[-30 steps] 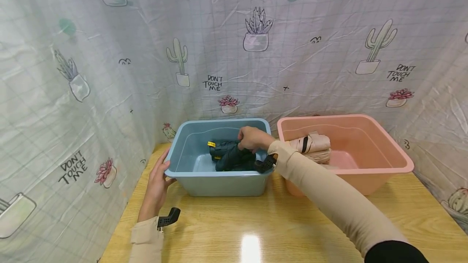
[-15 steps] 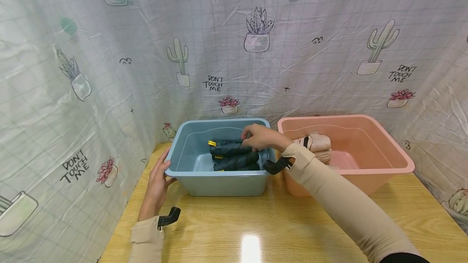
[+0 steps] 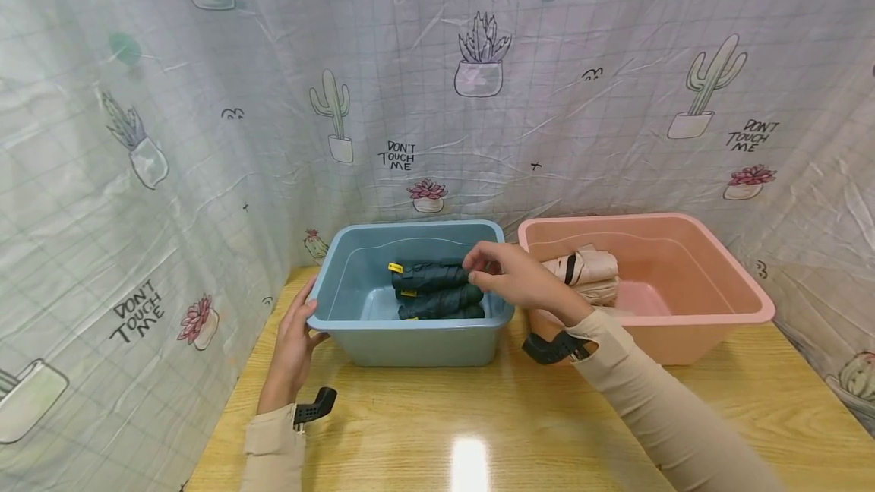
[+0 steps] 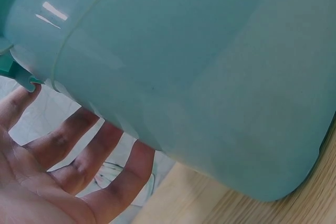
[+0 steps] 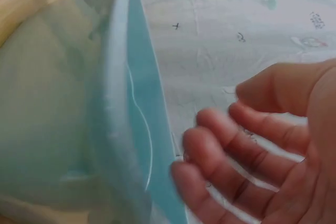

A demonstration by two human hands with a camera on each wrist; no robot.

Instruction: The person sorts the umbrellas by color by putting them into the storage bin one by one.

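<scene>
Several dark, rolled folding umbrellas (image 3: 431, 276) with small yellow tags lie side by side in the blue plastic tub (image 3: 417, 325). Over the tub's right rim hovers my right hand (image 3: 513, 272), fingers loosely bent and nothing between them; the right wrist view shows the same bare fingers (image 5: 252, 166) apart from the wall. My left hand (image 3: 294, 336) rests against the tub's left side near the front corner. In the left wrist view its spread fingers (image 4: 79, 129) touch the outside of the tub wall, their tips partly hidden behind it.
A pink tub (image 3: 711, 319) stands just right of the blue one, with beige rolled bundles (image 3: 591, 268), one with a black band, at its left end. Both tubs sit on a wooden table (image 3: 410, 416), before a cactus-print curtain (image 3: 424, 97).
My right hand has let go of a dark umbrella, which now lies with the others, and has drawn back up and right to the tub's rim. The left hand has stayed put.
</scene>
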